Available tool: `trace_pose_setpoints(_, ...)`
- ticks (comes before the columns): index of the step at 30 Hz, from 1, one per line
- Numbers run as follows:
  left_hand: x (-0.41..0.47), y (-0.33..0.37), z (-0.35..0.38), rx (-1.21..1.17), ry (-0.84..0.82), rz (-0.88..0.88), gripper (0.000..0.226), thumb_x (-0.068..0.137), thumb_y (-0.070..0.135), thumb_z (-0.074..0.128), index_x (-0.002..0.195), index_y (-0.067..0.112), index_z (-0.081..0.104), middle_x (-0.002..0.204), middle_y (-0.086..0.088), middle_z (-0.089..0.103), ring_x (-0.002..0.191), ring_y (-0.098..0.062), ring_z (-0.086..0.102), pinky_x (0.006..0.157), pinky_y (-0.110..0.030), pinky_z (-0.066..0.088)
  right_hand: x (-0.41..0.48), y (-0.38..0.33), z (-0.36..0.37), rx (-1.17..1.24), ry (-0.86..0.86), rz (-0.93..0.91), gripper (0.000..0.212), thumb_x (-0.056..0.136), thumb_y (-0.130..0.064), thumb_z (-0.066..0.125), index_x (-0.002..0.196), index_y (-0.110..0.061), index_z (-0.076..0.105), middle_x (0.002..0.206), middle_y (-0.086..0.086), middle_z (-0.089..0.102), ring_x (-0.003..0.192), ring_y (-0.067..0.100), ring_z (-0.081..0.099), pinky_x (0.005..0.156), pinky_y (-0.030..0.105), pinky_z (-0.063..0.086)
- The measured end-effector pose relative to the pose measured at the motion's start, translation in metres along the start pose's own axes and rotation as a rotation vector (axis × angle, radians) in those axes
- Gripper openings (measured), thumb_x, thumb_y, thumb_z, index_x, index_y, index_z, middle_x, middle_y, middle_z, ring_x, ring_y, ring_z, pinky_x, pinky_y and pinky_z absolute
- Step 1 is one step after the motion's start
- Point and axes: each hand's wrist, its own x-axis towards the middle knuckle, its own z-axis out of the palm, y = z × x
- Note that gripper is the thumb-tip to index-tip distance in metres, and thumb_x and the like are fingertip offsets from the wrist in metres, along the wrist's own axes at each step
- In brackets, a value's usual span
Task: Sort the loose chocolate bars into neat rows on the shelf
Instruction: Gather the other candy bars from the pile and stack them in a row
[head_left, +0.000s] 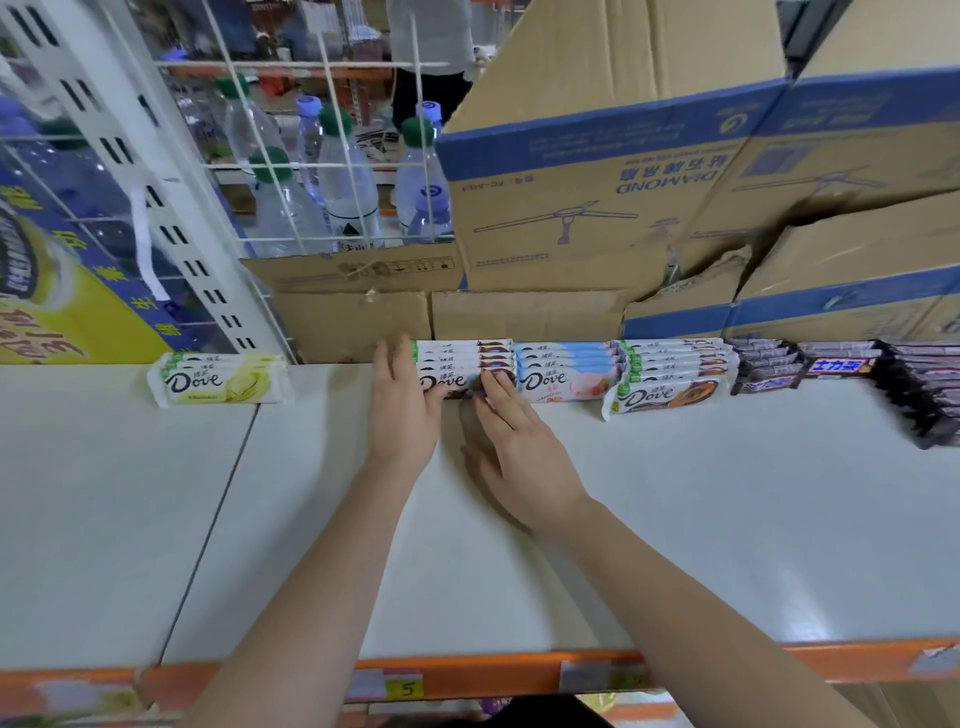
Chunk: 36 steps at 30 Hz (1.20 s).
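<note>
**Squaring up the Dove row**

Pressing in from both sides, the left hand (402, 410) and right hand (511, 452) are bracketing the front brown-and-white Dove bar (451, 383) at the back of the white shelf (727, 519). Fingers are lying flat against the wrapper, not clamped on it. Pink Dove bars (566, 382) are sitting just right; a yellow Dove stack (218, 382) is lying apart, left. Dark Snickers bars (836, 366) are filling the far right, under cardboard boxes (597, 208).

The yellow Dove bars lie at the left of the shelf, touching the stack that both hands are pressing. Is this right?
Not quite. The head view shows the yellow Dove bars lying apart from that stack, with bare shelf between them. The left hand and right hand are indeed on the stack.
</note>
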Motion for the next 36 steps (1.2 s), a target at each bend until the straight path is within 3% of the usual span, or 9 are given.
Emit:
trace_pose_setpoints(4, 0.0, -0.029, -0.035, 0.112, 0.145, 0.073, 0.052, 0.093, 0.016, 0.053, 0.139, 0.003, 0.036, 0.145, -0.02, 0.034, 0.131, -0.035, 0.036, 0.105, -0.04, 0.033, 0.023, -0.028, 0.01, 0.077, -0.051, -0.088, 0.05, 0.088, -0.019, 0.055, 0.133, 0.0, 0.045, 0.151, 0.014, 0.03, 0.141, 0.028, 0.026, 0.113, 0.038, 0.028)
trace_pose_setpoints(10, 0.007, -0.113, -0.103, 0.207, 0.312, -0.007, 0.048, 0.09, 0.012, 0.057, 0.135, -0.001, 0.043, 0.139, -0.023, 0.041, 0.131, -0.036, 0.036, 0.109, -0.042, 0.03, 0.055, -0.092, 0.041, 0.137, -0.131, -0.173, 0.045, 0.089, -0.018, 0.055, 0.13, -0.003, 0.049, 0.15, 0.019, 0.031, 0.127, 0.036, 0.046, 0.095, 0.037, 0.044)
trace_pose_setpoints(16, 0.023, -0.179, -0.148, 0.098, 0.152, -0.216, 0.069, 0.09, 0.015, 0.06, 0.143, -0.005, 0.021, 0.147, -0.03, 0.022, 0.139, -0.038, 0.021, 0.109, -0.037, 0.022, 0.086, -0.152, 0.075, 0.15, -0.172, -0.132, 0.049, 0.093, -0.026, 0.05, 0.138, -0.008, 0.041, 0.155, 0.014, 0.019, 0.127, 0.034, 0.045, 0.096, 0.037, 0.044)
trace_pose_setpoints(19, 0.032, -0.191, -0.153, -0.008, 0.073, -0.23, 0.07, 0.089, 0.012, 0.061, 0.143, -0.005, 0.02, 0.142, -0.027, 0.034, 0.129, -0.038, 0.035, 0.1, -0.031, 0.026, 0.093, -0.165, 0.087, 0.128, -0.176, -0.073, 0.052, 0.093, -0.028, 0.048, 0.14, -0.008, 0.037, 0.157, 0.011, 0.014, 0.121, 0.034, 0.05, 0.09, 0.037, 0.049)
trace_pose_setpoints(22, 0.037, -0.193, -0.149, 0.002, 0.074, -0.195, 0.059, 0.088, 0.008, 0.061, 0.14, -0.001, 0.033, 0.129, -0.025, 0.048, 0.117, -0.04, 0.046, 0.092, -0.038, 0.033, 0.093, -0.17, 0.093, 0.139, -0.172, -0.022, 0.053, 0.092, -0.028, 0.048, 0.14, -0.008, 0.036, 0.157, 0.009, 0.011, 0.113, 0.032, 0.056, 0.084, 0.036, 0.051)
trace_pose_setpoints(28, 0.033, -0.174, -0.132, -0.027, 0.091, -0.139, 0.044, 0.087, 0.006, 0.06, 0.129, 0.006, 0.048, 0.123, -0.018, 0.056, 0.109, -0.036, 0.053, 0.087, -0.035, 0.037, 0.077, -0.161, 0.08, 0.122, -0.134, 0.067, 0.052, 0.093, -0.021, 0.052, 0.141, -0.005, 0.038, 0.158, 0.006, 0.008, 0.126, 0.023, 0.048, 0.098, 0.025, 0.037)
trace_pose_setpoints(32, 0.028, -0.154, -0.114, -0.055, 0.037, -0.079, 0.044, 0.083, 0.012, 0.066, 0.126, 0.009, 0.054, 0.121, -0.014, 0.061, 0.106, -0.033, 0.057, 0.086, -0.033, 0.039, 0.066, -0.138, 0.077, 0.101, -0.122, 0.11, 0.051, 0.091, -0.014, 0.052, 0.138, 0.001, 0.038, 0.157, 0.009, 0.013, 0.144, 0.028, 0.016, 0.112, 0.039, 0.031)
trace_pose_setpoints(36, 0.026, -0.134, -0.097, -0.071, 0.018, 0.034, 0.046, 0.082, 0.005, 0.065, 0.126, 0.009, 0.054, 0.122, -0.013, 0.058, 0.108, -0.032, 0.055, 0.087, -0.032, 0.038, 0.063, -0.121, 0.071, 0.078, -0.125, 0.137, 0.049, 0.089, -0.013, 0.053, 0.134, 0.002, 0.042, 0.157, 0.009, 0.016, 0.144, 0.032, 0.013, 0.109, 0.04, 0.033)
